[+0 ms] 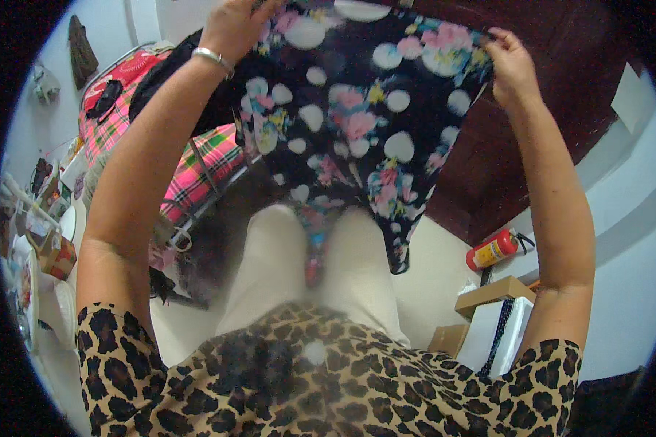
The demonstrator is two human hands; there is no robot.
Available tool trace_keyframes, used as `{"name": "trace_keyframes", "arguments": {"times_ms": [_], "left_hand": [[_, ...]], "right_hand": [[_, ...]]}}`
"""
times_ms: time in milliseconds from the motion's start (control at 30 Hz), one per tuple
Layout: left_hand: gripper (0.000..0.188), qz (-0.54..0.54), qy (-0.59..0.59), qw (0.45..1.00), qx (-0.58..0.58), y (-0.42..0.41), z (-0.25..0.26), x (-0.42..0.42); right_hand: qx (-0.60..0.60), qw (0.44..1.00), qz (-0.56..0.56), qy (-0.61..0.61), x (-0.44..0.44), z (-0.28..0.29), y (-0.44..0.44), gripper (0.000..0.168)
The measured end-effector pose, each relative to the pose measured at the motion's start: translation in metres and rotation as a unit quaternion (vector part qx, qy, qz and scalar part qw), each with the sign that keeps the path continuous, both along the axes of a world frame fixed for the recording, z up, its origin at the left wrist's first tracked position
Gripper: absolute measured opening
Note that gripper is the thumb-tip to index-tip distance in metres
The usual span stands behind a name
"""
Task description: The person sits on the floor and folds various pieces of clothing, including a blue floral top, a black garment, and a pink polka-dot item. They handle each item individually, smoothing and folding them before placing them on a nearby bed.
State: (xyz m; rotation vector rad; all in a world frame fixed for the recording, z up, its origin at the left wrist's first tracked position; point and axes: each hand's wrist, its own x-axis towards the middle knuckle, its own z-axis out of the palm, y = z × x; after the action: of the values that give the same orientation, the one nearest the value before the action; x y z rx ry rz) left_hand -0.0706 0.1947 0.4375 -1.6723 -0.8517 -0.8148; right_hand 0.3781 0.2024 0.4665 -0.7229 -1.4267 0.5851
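A black garment [355, 98] with white dots and pink floral print hangs spread out in front of me. My left hand [238, 24] grips its upper left edge, a silver bangle on the wrist. At the upper right corner my right hand [511, 65] pinches the cloth between thumb and fingers. The fabric narrows downward into hanging points, one beside my right knee and one between my legs. Its top edge runs partly out of the picture, and the fingertips of my left hand are cut off there. Whether it is trousers or another garment I cannot tell.
On the left stands a metal-framed bed with a pink plaid cover [205, 166] and dark cloth. A red fire extinguisher [492, 249] is by the right wall, near a dark red door [459, 202]. Below it are cardboard boxes [495, 295] and a white box [489, 333].
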Motion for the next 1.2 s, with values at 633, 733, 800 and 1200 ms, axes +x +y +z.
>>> {"name": "trace_keyframes", "arguments": {"times_ms": [633,733,800,1200], "left_hand": [[0.015,-0.138,-0.195,0.971,0.008,-0.047,0.074,0.045],[0.015,-0.134,-0.159,0.978,-0.005,-0.049,0.068,0.04],[0.015,-0.148,-0.145,0.978,-0.019,-0.057,0.062,0.041],[0.023,-0.423,-0.349,0.676,-0.492,-0.11,-0.056,0.078]], "right_hand": [[0.017,0.994,-0.088,-0.054,-0.029,0.009,0.035,0.025],[0.097,0.982,-0.071,-0.149,-0.02,-0.008,0.038,0.019],[0.119,0.962,-0.121,-0.213,-0.016,-0.018,0.034,0.017],[0.083,0.962,0.092,-0.245,-0.109,-0.041,-0.072,0.027]]}}
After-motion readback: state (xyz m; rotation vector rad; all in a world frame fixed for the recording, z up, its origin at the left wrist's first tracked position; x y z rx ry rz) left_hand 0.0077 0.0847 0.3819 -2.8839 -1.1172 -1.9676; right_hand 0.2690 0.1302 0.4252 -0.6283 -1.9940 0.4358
